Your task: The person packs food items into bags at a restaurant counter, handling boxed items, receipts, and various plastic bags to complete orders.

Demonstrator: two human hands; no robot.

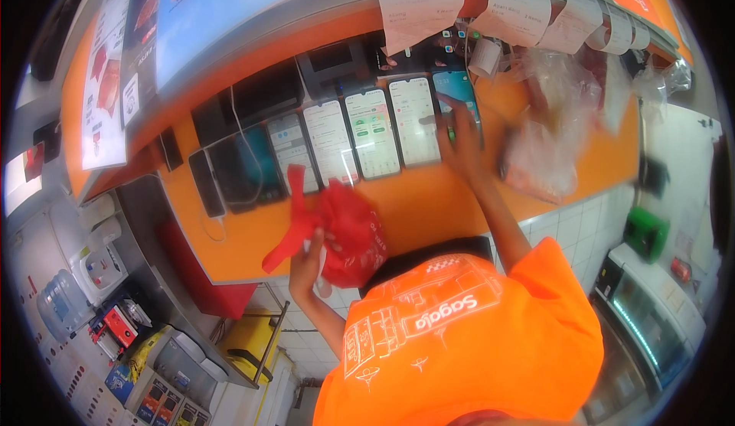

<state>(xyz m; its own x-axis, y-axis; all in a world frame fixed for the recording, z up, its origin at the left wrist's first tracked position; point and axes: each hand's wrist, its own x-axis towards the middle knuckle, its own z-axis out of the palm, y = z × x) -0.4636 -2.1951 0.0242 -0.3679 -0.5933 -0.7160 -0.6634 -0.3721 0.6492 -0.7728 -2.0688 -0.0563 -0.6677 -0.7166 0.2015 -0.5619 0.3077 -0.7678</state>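
Observation:
My left hand point(310, 259) grips a tied red plastic bag point(353, 242) by its side near the knot, at the counter's near edge. The bag bears white print, and its loose ends stick up. My right hand point(456, 133) reaches over the lit smartphone with a blue screen point(451, 87), fingers apart and somewhat blurred; whether a fingertip touches the glass I cannot tell. To its left, a smartphone with a white screen point(412, 122) lies in a row with several others, among them a smartphone showing a green and pink page point(373, 133).
Clear plastic bags with contents point(545, 156) stand at the right of the orange counter point(413, 202). Paper receipts point(422, 7) hang from the shelf above. Dark tablets and a white charging cable point(258, 162) lie at the left. A yellow container point(250, 340) is below left.

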